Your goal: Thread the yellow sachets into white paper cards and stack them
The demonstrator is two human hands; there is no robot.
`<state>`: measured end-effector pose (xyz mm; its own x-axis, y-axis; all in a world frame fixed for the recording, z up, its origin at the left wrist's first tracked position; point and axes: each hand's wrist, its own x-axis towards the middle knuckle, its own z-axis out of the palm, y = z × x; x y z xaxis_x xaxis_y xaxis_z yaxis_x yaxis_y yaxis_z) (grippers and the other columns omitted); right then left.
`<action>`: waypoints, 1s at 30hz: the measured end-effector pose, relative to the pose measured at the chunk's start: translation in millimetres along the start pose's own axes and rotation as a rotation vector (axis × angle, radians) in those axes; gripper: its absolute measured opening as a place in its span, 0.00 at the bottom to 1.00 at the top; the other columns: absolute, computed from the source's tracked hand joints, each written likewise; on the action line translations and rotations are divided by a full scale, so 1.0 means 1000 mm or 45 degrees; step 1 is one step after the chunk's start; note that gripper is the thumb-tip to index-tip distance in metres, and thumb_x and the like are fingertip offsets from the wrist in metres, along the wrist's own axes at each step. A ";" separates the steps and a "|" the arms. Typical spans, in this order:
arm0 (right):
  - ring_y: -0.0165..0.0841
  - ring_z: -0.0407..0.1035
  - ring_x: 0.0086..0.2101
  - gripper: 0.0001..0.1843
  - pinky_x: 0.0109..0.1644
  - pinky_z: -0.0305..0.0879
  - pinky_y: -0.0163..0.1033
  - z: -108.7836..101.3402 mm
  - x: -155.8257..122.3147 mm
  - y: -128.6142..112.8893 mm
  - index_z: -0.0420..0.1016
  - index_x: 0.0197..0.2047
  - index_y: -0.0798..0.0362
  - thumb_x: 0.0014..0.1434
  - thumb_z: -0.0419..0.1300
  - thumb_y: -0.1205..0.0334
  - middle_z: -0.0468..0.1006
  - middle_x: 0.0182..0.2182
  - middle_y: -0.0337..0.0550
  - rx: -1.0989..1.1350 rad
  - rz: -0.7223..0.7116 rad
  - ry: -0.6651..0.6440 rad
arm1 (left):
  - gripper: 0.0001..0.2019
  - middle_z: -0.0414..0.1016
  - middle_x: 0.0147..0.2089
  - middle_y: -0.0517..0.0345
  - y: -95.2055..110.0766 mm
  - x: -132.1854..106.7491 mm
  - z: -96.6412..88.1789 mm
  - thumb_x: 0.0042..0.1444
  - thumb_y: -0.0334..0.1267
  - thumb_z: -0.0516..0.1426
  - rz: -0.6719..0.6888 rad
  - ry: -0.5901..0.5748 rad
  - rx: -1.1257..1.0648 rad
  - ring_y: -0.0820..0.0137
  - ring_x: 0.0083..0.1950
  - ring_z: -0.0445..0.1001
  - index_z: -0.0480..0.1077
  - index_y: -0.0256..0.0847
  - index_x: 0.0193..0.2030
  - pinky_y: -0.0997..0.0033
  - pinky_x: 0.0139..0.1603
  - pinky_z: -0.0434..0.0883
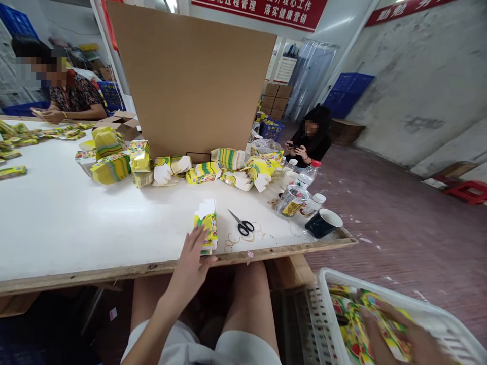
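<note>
My left hand [191, 266] rests at the near edge of the white table [68, 223], fingers stretched out and touching a small stack of yellow-green packets [207, 228]. My right hand [399, 339] reaches down into a white plastic basket [429, 314] at the lower right, lying on the yellow packets [353, 324] inside it; the hand is smeared by motion and its fingers are unclear. My bare knees show under the table edge.
Black scissors [242, 223] and rubber bands [232, 242] lie beside the stack. Piles of yellow packets [114, 162], a big cardboard sheet [190, 81], bottles [306, 177], a jar [291, 201] and a dark cup [323, 223] stand further back. Two seated people are at the far left and the right.
</note>
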<state>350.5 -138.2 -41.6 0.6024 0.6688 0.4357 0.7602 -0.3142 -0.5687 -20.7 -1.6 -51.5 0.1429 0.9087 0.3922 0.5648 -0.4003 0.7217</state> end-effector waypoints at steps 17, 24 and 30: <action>0.44 0.77 0.36 0.42 0.41 0.71 0.43 0.117 -0.127 0.045 0.77 0.24 0.50 0.43 0.45 0.18 0.81 0.28 0.49 0.394 0.620 -0.941 | 0.15 0.79 0.56 0.49 -0.021 0.014 -0.010 0.66 0.38 0.51 0.040 0.237 0.126 0.60 0.60 0.75 0.76 0.40 0.51 0.53 0.62 0.71; 0.41 0.74 0.29 0.44 0.35 0.71 0.41 0.119 -0.120 0.032 0.74 0.20 0.51 0.48 0.40 0.20 0.78 0.23 0.48 0.455 0.588 -0.993 | 0.13 0.78 0.57 0.51 -0.002 0.014 -0.018 0.65 0.35 0.53 0.141 0.488 0.038 0.62 0.62 0.73 0.75 0.42 0.53 0.54 0.65 0.69; 0.42 0.72 0.23 0.39 0.28 0.68 0.42 0.114 -0.115 0.025 0.73 0.20 0.51 0.49 0.45 0.22 0.74 0.16 0.44 0.442 0.605 -1.038 | 0.14 0.77 0.58 0.51 0.022 0.003 -0.015 0.64 0.30 0.54 0.222 0.451 -0.053 0.61 0.62 0.72 0.75 0.42 0.53 0.52 0.65 0.69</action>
<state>271.9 -145.9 -185.8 0.3759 0.8230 -0.4260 0.2927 -0.5416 -0.7880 -19.8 -9.4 -25.4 -0.0595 0.7325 0.6782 0.5225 -0.5561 0.6464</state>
